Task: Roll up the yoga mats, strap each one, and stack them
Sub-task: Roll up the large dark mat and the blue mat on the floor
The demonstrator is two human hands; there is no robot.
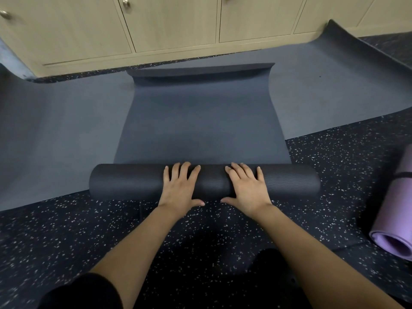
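A dark grey yoga mat (200, 121) lies on the floor, its near part wound into a thick roll (129, 181) running left to right. Its far end curls up near the cabinets. My left hand (179, 186) and my right hand (246, 188) press flat on top of the roll's middle, fingers straight and spread, thumbs at the near side. A purple mat (396, 215), rolled and bound by a dark strap, lies at the right edge.
A wider grey mat (55, 134) is spread crosswise under the dark one, its right end curling up at the far right. Pale wooden cabinets (169, 25) line the far wall. Speckled black floor (66, 237) lies around my knees.
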